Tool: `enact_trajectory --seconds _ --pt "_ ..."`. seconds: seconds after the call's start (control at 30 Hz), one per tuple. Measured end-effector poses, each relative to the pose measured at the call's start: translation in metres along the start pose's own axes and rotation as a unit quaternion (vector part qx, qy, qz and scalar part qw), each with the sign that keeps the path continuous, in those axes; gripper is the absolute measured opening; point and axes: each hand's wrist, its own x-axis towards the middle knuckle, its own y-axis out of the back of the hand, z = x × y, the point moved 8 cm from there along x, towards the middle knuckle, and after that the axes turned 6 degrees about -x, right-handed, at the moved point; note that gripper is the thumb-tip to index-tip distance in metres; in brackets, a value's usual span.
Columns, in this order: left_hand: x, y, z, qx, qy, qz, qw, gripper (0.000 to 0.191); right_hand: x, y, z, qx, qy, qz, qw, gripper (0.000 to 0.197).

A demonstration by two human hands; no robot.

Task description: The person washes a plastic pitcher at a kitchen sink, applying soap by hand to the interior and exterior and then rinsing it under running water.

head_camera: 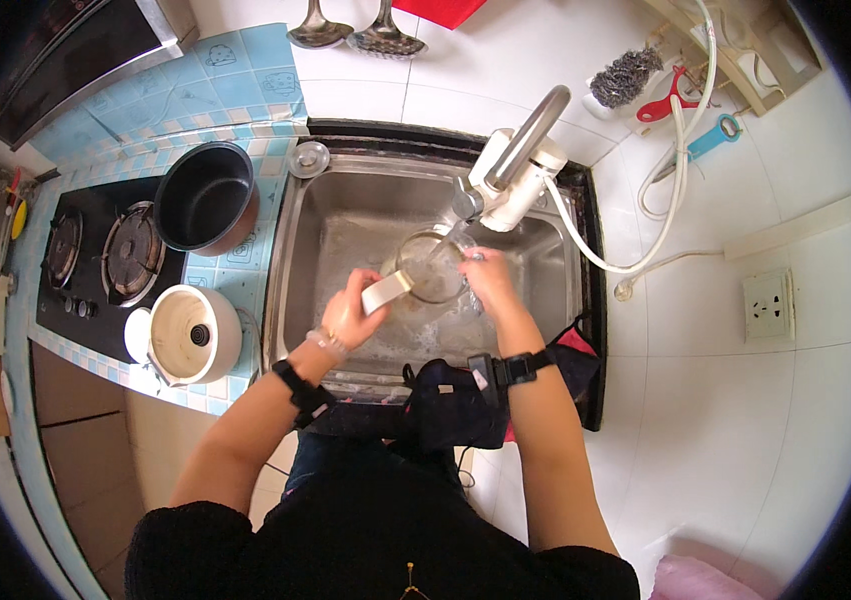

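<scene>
My left hand grips the cream handle of a clear round glass jug. The jug is inside the stainless steel sink, beneath the tap, and a stream of water runs down into it. At the jug's right side, my right hand is closed around a small greyish scrubber or cloth, mostly hidden by the fingers. Suds and wet patches cover part of the sink floor.
A white electric tap with a metal spout rises behind the sink. Left of it stand a black inner pot, a cream cooker body and a gas hob. Dark cloth hangs over the front edge. A glass lid rests at the back-left corner.
</scene>
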Motion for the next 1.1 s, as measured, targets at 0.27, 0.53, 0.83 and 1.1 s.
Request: enact_trajectory --seconds 0.27,0.53,0.83,1.1 --pt "-0.001 -0.033 -0.018 -0.013 0.136 -0.044 0.99 0.022 0.001 0.012 0.035 -0.096 -0.057 0.024 0.993 0.025" --pt "0.013 -0.039 -0.037 -0.095 0.236 -0.057 0.965 0.025 0.028 0.008 0.042 -0.143 -0.099 -0.051 0.983 0.022" --pt "0.014 -0.038 -0.032 -0.06 0.255 -0.066 0.963 0.027 0.027 -0.001 0.043 -0.182 -0.054 -0.018 0.982 0.021" --pt "0.009 -0.023 -0.041 -0.119 0.263 -0.062 0.955 0.022 0.039 -0.022 0.08 -0.112 -0.057 -0.007 0.992 0.015"
